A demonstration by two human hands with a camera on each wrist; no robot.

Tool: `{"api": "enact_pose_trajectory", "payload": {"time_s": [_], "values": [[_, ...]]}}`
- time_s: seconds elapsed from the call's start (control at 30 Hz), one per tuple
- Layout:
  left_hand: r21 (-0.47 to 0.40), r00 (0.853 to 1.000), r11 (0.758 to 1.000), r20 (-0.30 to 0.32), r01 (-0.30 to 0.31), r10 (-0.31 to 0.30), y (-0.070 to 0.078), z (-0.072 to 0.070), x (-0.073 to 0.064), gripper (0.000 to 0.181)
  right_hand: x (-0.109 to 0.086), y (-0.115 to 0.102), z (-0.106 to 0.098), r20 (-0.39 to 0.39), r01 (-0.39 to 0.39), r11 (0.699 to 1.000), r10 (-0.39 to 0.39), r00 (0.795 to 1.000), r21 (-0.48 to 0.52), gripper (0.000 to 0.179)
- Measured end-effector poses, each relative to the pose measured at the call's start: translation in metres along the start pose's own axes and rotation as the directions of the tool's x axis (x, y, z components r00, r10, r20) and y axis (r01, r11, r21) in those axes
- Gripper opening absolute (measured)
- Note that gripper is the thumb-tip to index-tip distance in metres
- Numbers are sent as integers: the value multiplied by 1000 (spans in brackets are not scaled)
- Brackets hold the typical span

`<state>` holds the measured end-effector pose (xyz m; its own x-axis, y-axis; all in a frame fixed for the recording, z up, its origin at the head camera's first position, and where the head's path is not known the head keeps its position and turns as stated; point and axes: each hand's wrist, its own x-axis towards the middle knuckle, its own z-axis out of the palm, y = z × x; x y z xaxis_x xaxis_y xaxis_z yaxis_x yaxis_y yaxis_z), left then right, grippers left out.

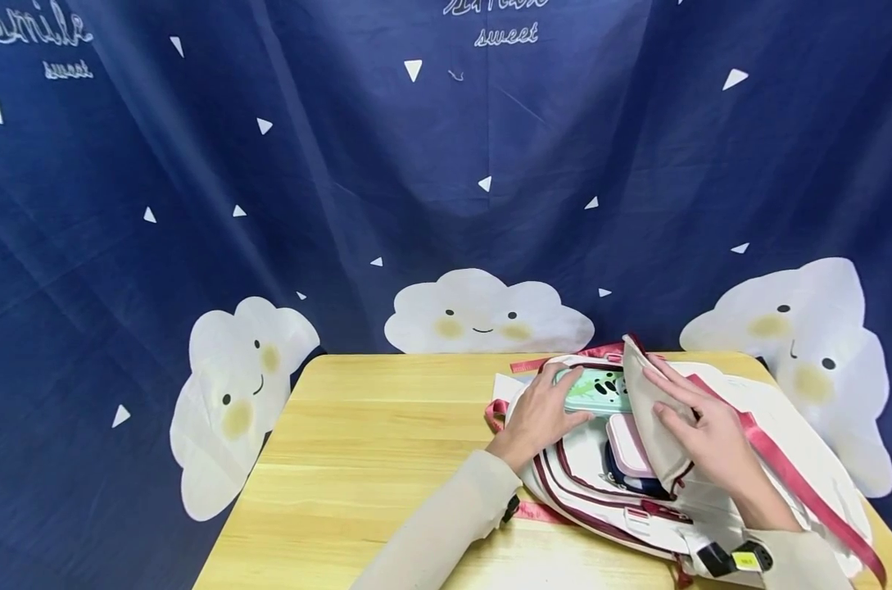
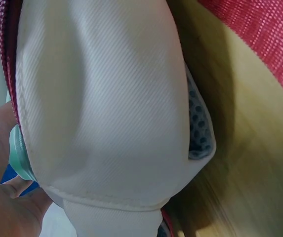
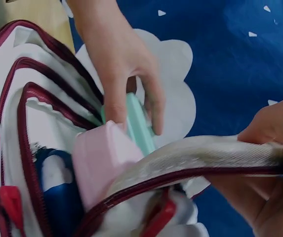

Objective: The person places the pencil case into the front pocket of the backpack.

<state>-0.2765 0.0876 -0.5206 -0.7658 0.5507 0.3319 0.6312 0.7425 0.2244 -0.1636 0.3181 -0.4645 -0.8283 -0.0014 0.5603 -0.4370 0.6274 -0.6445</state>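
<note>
A white backpack [image 1: 581, 452] with dark red zips lies on the right of the table, its front pocket unzipped. My left hand [image 1: 537, 414] grips a mint green pencil case [image 1: 596, 397] with a panda print, fingers and thumb on either side, at the pocket's far end. My right hand [image 1: 714, 430] holds the pocket's front flap [image 3: 190, 153] away from the bag, between thumb and fingers. Inside the pocket sit a pink case [image 3: 99, 163] and a dark blue item [image 3: 60, 197] beside it. The left wrist view shows mostly the bag's white fabric.
Red straps [image 1: 799, 471] trail over the bag and onto the wooden table [image 1: 357, 459]. Bare wood shows on the left of the table. Behind it hangs a navy curtain [image 1: 328, 164] with cloud prints.
</note>
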Motion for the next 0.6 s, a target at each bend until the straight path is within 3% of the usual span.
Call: {"api": "enact_pose_trajectory", "payload": {"time_s": [0.3, 0.6], "values": [[6, 1000, 1000, -13, -6, 6, -1, 1, -1, 82, 19, -9, -8, 91, 26, 988, -12, 996, -154, 58], [26, 999, 1000, -30, -16, 17, 0, 2, -2, 82, 43, -12, -9, 204, 57, 977, -14, 979, -207, 54]]}}
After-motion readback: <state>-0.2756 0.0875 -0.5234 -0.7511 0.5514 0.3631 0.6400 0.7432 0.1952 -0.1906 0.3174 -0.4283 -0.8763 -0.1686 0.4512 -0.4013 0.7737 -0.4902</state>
